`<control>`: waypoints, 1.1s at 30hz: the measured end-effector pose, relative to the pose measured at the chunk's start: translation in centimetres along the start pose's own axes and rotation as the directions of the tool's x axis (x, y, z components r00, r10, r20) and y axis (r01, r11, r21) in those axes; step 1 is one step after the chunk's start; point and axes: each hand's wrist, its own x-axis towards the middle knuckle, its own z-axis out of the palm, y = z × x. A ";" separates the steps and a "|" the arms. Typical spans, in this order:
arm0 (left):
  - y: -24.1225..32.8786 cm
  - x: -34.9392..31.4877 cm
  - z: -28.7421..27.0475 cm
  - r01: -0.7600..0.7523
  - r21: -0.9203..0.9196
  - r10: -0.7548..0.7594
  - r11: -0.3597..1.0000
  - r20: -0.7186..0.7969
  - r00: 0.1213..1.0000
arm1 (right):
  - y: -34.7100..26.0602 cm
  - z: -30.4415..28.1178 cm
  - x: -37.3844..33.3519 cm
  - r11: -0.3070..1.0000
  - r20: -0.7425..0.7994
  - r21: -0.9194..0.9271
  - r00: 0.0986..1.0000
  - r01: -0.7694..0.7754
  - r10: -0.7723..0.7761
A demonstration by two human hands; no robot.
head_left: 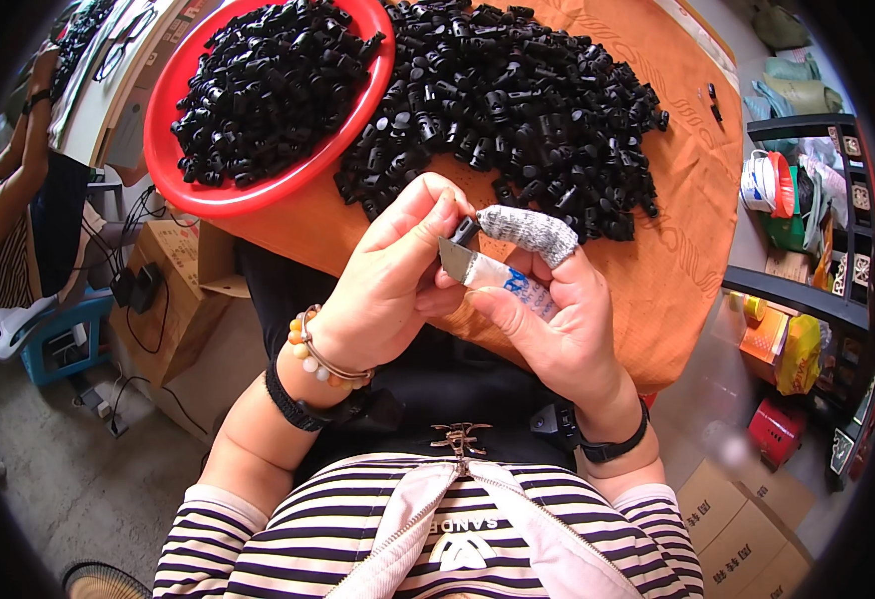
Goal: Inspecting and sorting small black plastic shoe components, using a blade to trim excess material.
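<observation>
My left hand (375, 285) is closed, pinching a small black plastic cord lock (466, 232) between thumb and fingers. In my right hand (575, 324) is a short metal blade (454, 261) whose grip is wrapped in white material with blue marks. The blade lies right by the cord lock; whether its edge touches it I cannot tell. A grey knitted finger sleeve (529, 230) covers the right index finger, which bends over toward the piece. Just beyond both hands, a big heap of similar black cord locks (517, 110) spreads over the table.
The table has an orange cloth (692, 230). A red basin (163, 165) full of black pieces stands at the far left. Dark shelving (797, 299) with bags is on the right, above cardboard boxes (732, 524). Another person (18, 190) sits at the left near a wooden box (173, 319) and cables.
</observation>
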 end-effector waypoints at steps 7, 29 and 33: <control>0.2 0.0 0.0 0.034 -0.007 -0.034 0.999 0.002 0.999 | -0.2 0.0 0.0 0.998 0.015 0.042 0.999 -0.038 0.037; 0.3 0.1 -0.7 0.143 -0.134 -0.127 0.981 0.119 0.985 | 0.2 -0.7 0.1 0.997 0.029 0.067 0.999 -0.027 0.025; 0.3 0.0 -0.5 0.152 -0.163 -0.136 0.975 0.106 0.985 | 0.3 -0.7 0.1 0.999 0.011 0.035 1.000 -0.028 0.028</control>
